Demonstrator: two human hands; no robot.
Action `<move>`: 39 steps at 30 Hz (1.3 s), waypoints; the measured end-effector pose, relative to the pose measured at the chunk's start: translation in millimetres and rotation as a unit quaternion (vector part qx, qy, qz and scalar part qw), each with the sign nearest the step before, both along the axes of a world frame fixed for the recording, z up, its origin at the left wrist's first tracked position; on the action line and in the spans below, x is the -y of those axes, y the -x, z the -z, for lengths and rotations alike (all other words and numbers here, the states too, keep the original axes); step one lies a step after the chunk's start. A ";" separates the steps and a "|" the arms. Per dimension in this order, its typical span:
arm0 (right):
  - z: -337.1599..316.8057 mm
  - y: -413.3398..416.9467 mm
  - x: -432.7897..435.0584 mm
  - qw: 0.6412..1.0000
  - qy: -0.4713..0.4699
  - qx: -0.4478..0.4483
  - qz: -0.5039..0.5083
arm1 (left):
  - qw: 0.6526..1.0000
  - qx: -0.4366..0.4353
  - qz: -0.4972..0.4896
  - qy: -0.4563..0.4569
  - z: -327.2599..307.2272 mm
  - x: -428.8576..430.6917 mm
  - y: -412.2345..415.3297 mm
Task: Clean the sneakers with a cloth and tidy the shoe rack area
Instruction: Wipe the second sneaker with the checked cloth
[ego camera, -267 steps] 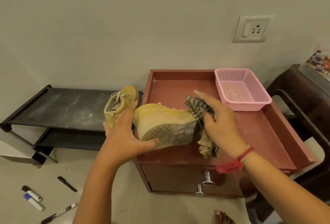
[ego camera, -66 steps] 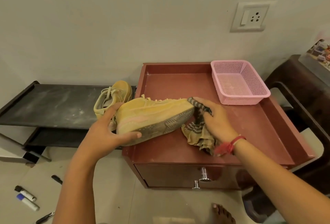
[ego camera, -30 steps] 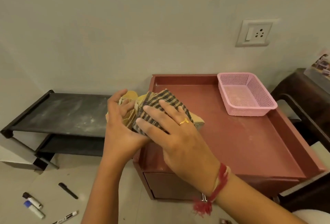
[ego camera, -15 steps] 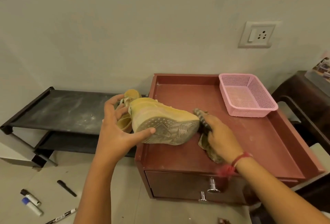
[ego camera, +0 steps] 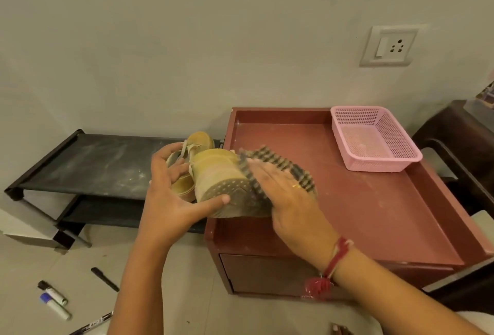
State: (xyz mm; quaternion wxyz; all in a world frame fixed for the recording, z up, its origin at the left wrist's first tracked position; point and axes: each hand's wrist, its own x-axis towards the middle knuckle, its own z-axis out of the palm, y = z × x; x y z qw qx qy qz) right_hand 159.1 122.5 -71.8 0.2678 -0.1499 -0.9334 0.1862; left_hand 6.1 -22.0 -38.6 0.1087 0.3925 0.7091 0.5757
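My left hand [ego camera: 171, 201] grips the heel end of a yellow sneaker [ego camera: 216, 174], held on its side with the grey sole toward me, over the left edge of the red cabinet top [ego camera: 361, 214]. My right hand [ego camera: 288, 201] presses a checked cloth [ego camera: 278, 163] flat against the toe half of that sneaker, hiding it. A second yellow sneaker [ego camera: 200, 139] stands behind, at the right end of the black shoe rack [ego camera: 93, 163].
A pink plastic basket [ego camera: 374, 139] stands at the back right of the cabinet top. Markers [ego camera: 53, 300] and a black pen [ego camera: 104, 278] lie on the floor at lower left. A dark chair [ego camera: 459, 147] is at the right. A wall socket [ego camera: 387, 46] is above.
My right hand has brought the cloth from the sneaker's toe tip up over its side and sole. The sneaker has turned slightly, heel sole toward me.
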 end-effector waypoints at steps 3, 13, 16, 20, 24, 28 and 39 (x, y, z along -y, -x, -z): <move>20.0 -14.0 -31.3 0.995 -0.046 0.057 0.068 | 1.000 0.017 -0.004 0.000 -0.1 -3.1 1.4; 8.6 -17.3 -12.1 0.999 0.029 0.019 0.019 | 0.999 0.024 0.024 0.027 4.0 0.2 8.7; 12.0 -16.6 -43.4 0.993 0.018 0.043 0.108 | 0.999 0.029 0.026 0.036 4.6 3.1 12.1; 9.6 -13.6 -17.0 0.997 0.061 0.009 0.042 | 0.999 0.015 0.042 0.027 0.7 -0.8 8.1; 9.1 -15.1 -36.2 0.996 0.055 0.022 0.065 | 0.999 0.014 0.039 0.024 0.8 -3.5 6.4; 8.8 -14.1 -20.1 0.998 0.059 0.000 0.032 | 0.999 0.021 0.038 0.029 -0.1 -2.8 7.5; 35.1 -19.7 -78.4 0.953 0.268 0.065 0.122 | 0.994 0.005 0.053 0.091 3.1 3.3 16.3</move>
